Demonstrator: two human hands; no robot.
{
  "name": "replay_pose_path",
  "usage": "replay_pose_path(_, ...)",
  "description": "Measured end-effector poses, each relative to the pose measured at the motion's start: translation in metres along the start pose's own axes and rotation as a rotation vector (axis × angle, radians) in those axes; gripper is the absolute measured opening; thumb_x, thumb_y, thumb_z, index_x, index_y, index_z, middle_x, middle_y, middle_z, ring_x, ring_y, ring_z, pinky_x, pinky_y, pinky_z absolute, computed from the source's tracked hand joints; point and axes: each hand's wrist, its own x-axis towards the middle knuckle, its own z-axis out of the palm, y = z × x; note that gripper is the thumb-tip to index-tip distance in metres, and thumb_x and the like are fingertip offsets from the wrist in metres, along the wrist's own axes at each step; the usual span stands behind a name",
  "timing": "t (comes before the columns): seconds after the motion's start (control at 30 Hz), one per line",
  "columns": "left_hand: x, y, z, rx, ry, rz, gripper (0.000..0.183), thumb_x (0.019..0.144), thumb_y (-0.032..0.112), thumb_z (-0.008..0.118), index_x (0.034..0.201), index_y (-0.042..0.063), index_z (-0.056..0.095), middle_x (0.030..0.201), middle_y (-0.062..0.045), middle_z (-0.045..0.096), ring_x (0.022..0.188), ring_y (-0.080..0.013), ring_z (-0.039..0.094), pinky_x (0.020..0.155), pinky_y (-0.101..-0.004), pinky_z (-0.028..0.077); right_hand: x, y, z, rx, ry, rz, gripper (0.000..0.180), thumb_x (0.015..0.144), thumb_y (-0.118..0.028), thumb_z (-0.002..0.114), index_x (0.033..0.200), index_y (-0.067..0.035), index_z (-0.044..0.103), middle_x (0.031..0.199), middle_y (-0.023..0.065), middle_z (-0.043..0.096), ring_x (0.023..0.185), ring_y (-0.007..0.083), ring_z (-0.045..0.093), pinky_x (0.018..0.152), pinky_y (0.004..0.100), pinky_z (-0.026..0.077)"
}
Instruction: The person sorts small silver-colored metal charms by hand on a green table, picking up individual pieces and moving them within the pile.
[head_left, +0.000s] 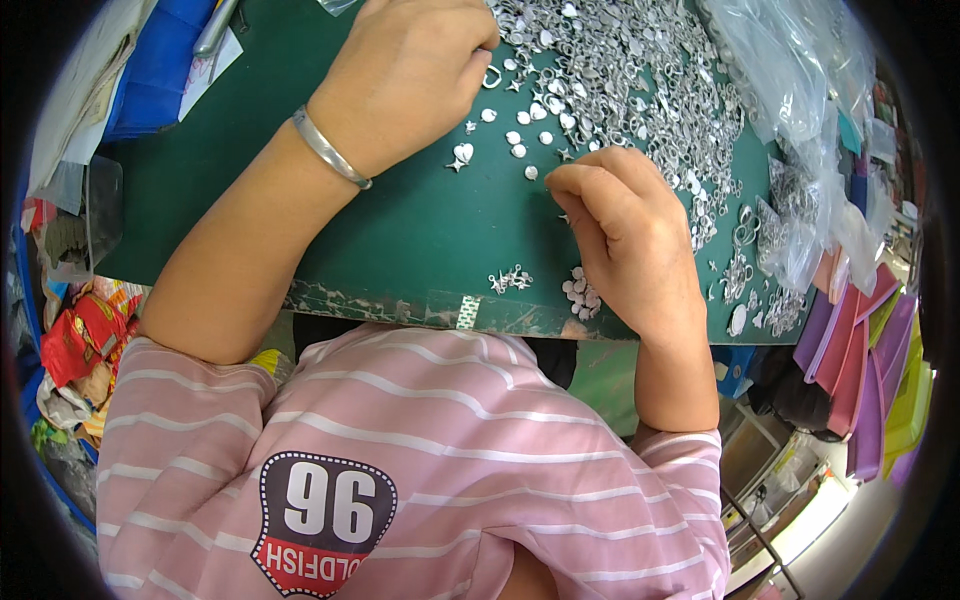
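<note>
My left hand (412, 79), a silver-coloured bangle (330, 150) on its wrist, reaches to the upper left edge of a large pile of small silver-coloured metal charms (622, 75). Its fingertips are curled and partly out of sight. My right hand (634, 225) is bent over the table, thumb and index finger close together; whether a charm is between them cannot be seen. A star charm (564, 218) shows beside its thumb. Loose round charms (518, 151) and a heart charm (463, 153) lie between my hands. Nearer me are a small heap of star charms (511, 279) and a heap of round charms (580, 294).
The green tabletop (390, 240) has a worn front edge. Clear plastic bags (780, 67) lie at the upper right, with a bag of metal parts (795, 191) below. Lobster clasps (742, 225) and an oval tag (738, 320) sit far right. A clear plastic box (103, 210) stands left.
</note>
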Motion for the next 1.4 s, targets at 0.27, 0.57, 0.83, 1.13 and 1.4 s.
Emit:
replay_pose_path(0.27, -0.002, -0.002, 0.004, 0.065, 0.083, 0.049, 0.007, 0.074, 0.005, 0.062, 0.082, 0.005, 0.062, 0.097, -0.009, 0.063, 0.093, -0.0261, 0.057, 0.089, -0.0396, 0.039, 0.010, 0.006, 0.016, -0.125, 0.002, -0.042, 0.008, 0.070, -0.004, 0.065, 0.076, -0.003, 0.059, 0.072, 0.0083, 0.052, 0.067, 0.0267, 0.052, 0.061, 0.0373, 0.043)
replay_pose_path(0.57, -0.010, 0.015, 0.000, -0.209, -0.160, 0.099, 0.011, 0.068, 0.010, 0.069, 0.075, 0.007, 0.061, 0.075, -0.006, 0.053, 0.076, -0.0252, 0.054, 0.067, -0.0351, 0.038, 0.024, 0.012, -0.031, 0.552, 0.099, 0.541, 0.010, 0.082, 0.000, 0.061, 0.091, 0.002, 0.064, 0.077, 0.0025, 0.063, 0.067, 0.0066, 0.057, 0.060, 0.0206, 0.048)
replay_pose_path(0.83, -0.008, 0.018, -0.001, -0.196, -0.120, 0.015, 0.010, 0.071, 0.011, 0.067, 0.071, 0.007, 0.058, 0.076, -0.005, 0.051, 0.076, -0.0247, 0.053, 0.068, -0.0366, 0.037, 0.080, 0.037, -0.081, 0.603, -0.148, 0.673, 0.008, 0.079, -0.003, 0.061, 0.085, 0.002, 0.064, 0.076, 0.0038, 0.064, 0.067, 0.0086, 0.061, 0.056, 0.0202, 0.047)
replay_pose_path(1.13, -0.003, 0.014, -0.006, -0.191, -0.060, -0.009, 0.007, 0.073, 0.007, 0.064, 0.072, 0.007, 0.058, 0.073, -0.006, 0.054, 0.070, -0.0259, 0.054, 0.065, -0.0373, 0.038, 0.204, 0.136, -0.160, 0.976, 0.665, 0.479, 0.030, 0.086, 0.009, 0.046, 0.114, 0.017, 0.043, 0.108, 0.0208, 0.056, 0.091, 0.0258, 0.062, 0.076, 0.0255, 0.054)
replay_pose_path(1.4, 0.000, 0.002, -0.009, -0.183, -0.008, -0.041, 0.004, 0.074, 0.001, 0.059, 0.075, 0.003, 0.056, 0.073, -0.013, 0.053, 0.070, -0.0338, 0.054, 0.062, -0.0397, 0.043, 0.147, 0.107, -0.106, 0.591, 0.496, 0.382, 0.028, 0.085, 0.000, 0.052, 0.111, 0.007, 0.055, 0.099, 0.0116, 0.063, 0.090, 0.0184, 0.062, 0.074, 0.0271, 0.051)
